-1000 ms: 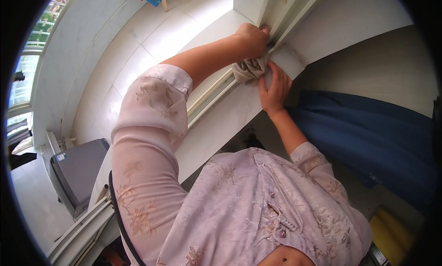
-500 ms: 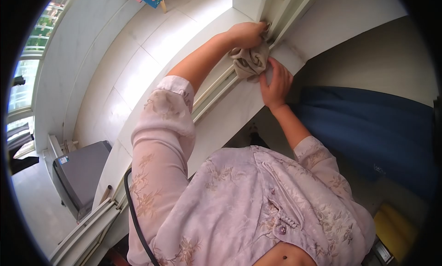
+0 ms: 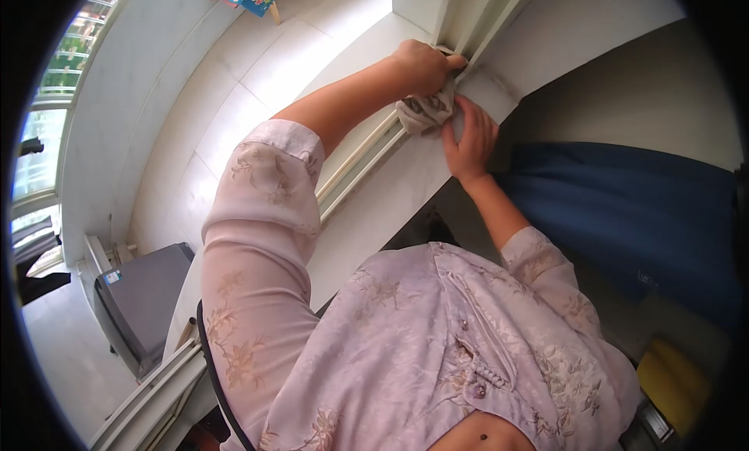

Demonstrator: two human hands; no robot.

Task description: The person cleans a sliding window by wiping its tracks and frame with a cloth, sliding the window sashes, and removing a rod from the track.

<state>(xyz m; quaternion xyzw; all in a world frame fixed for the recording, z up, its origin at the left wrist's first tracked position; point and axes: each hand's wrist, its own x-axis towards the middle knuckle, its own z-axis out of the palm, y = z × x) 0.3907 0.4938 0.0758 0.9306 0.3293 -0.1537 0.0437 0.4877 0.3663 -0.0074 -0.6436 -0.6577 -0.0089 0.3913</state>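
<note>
- The left hand [image 3: 425, 67], upper centre of the frame, has its fingers curled around a crumpled grey-beige cloth [image 3: 426, 112], one finger extended towards the pale upright frame [image 3: 477, 22].
- The cloth lies at that frame's foot, over the end of the cream-coloured metal track [image 3: 360, 161].
- The right hand [image 3: 473, 143], just right of the cloth, lies on the white marble sill [image 3: 417, 174], thumb apart from its loosely bent fingers.
</note>
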